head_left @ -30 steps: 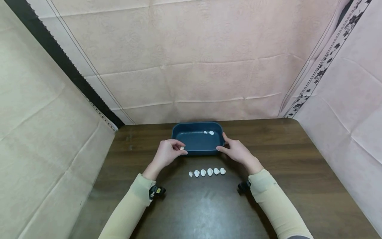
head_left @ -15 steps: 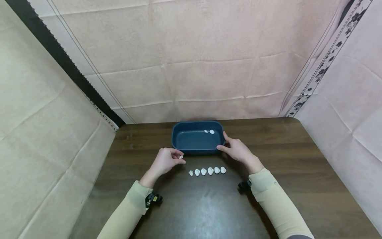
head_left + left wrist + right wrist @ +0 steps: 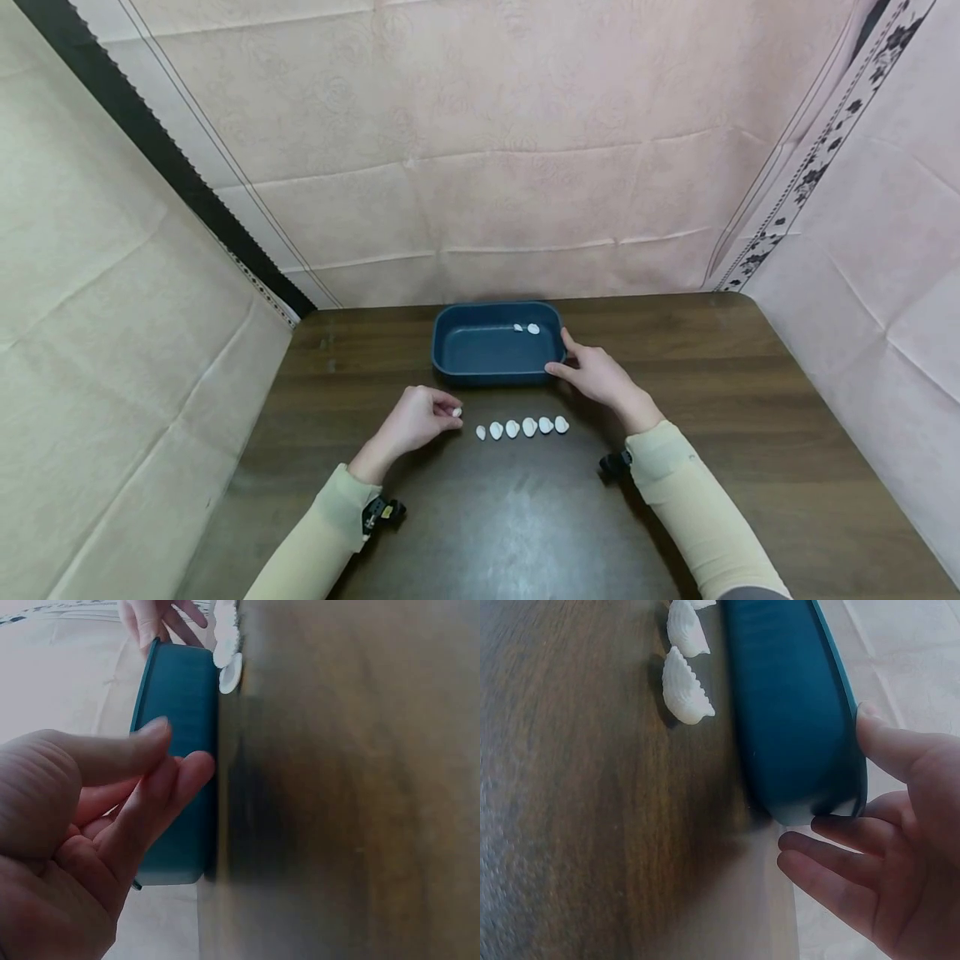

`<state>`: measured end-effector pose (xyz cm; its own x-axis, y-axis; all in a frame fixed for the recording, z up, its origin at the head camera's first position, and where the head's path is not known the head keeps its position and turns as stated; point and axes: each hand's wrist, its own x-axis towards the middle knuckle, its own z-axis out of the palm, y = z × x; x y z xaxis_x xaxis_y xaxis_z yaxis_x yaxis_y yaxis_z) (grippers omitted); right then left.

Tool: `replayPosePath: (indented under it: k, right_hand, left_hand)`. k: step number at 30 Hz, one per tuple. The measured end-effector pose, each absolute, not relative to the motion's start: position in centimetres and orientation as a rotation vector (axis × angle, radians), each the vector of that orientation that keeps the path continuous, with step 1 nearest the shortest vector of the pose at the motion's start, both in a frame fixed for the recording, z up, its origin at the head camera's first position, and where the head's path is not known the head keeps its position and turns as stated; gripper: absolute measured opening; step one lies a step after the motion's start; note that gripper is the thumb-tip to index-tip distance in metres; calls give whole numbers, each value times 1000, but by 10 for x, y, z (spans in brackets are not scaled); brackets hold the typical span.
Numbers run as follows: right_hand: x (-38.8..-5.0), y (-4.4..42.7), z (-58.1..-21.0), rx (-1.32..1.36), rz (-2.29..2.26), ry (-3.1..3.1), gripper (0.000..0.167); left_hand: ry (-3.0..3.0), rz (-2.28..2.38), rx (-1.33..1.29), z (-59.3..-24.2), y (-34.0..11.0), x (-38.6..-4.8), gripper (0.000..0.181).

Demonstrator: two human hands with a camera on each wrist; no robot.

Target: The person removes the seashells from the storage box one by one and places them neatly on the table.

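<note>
My left hand pinches a small white shell between thumb and fingers, just above the table left of a row of shells. In the left wrist view the fingertips hide that shell. Several white ribbed seashells lie in a line in front of a blue rectangular tray. Two more white shells lie inside the tray at its right. My right hand holds the tray's right end. In the right wrist view its thumb is on the rim and its fingers are at the tray's end.
The brown wooden table reaches back to a pale cloth wall. Similar cloth hangs at the left and right sides. The tray stands close to the table's back edge.
My left hand has drawn back from the tray's front left corner toward the row's left end, carrying the shell. The right hand has stayed on the tray.
</note>
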<state>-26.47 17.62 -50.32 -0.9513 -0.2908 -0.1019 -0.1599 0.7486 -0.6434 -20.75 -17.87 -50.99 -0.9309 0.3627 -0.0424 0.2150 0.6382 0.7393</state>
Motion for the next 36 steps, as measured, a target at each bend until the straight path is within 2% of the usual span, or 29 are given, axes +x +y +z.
replayPosePath:
  k: [7,15,36]
  right_hand:
    - [-263,175,-502,-370,-983,2760,90]
    - [-264,176,-505,-376,-964,2759,89]
    - [-263,176,-505,-356,-972,2749,90]
  left_hand:
    - [2773,971,651,-516,-173,-199,18]
    - [2807,744,668,-513,-159,-192,18]
    - [2801,785,656,-525,-156,-196,22]
